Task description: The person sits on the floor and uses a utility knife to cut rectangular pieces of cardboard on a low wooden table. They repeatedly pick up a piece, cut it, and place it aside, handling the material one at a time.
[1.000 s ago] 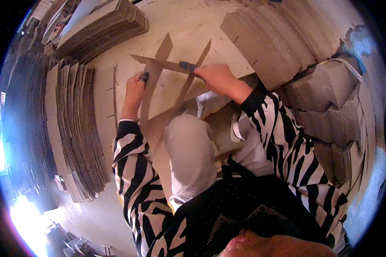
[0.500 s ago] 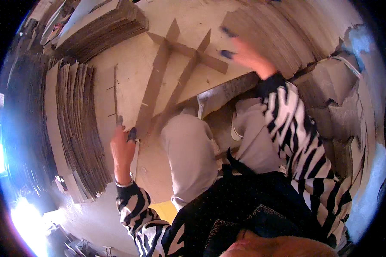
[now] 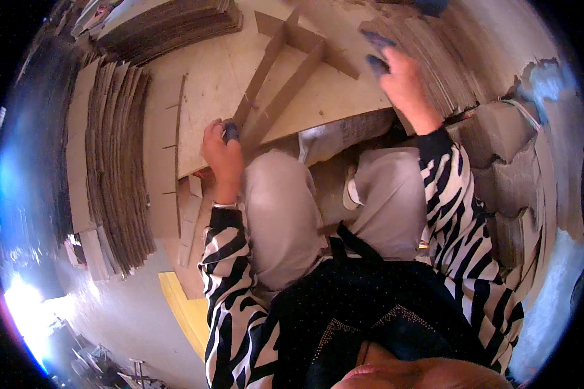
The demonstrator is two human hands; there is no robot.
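Two long slotted cardboard strips cross shorter ones to form a cardboard divider (image 3: 264,70) on the pale wooden board (image 3: 204,107). My left hand (image 3: 223,155) is closed at the near end of the divider's left strip, its dark-covered thumb against the cardboard. My right hand (image 3: 405,81) is off to the right of the divider, beside the edge of a cardboard stack (image 3: 438,61). Its thumb and fingers, dark-covered at the tips, are apart, with nothing visible between them.
A slotted strip (image 3: 178,133) lies along the board's left edge. Left of it stands a stack of cardboard sheets (image 3: 120,162), with another stack (image 3: 175,29) at the far left. Bundled cardboard (image 3: 509,175) sits at the right. My knees are against the board's near side.
My left hand has moved up and right, onto the divider's end. The divider has shifted away from me. My right hand has moved right, nearer the stack.
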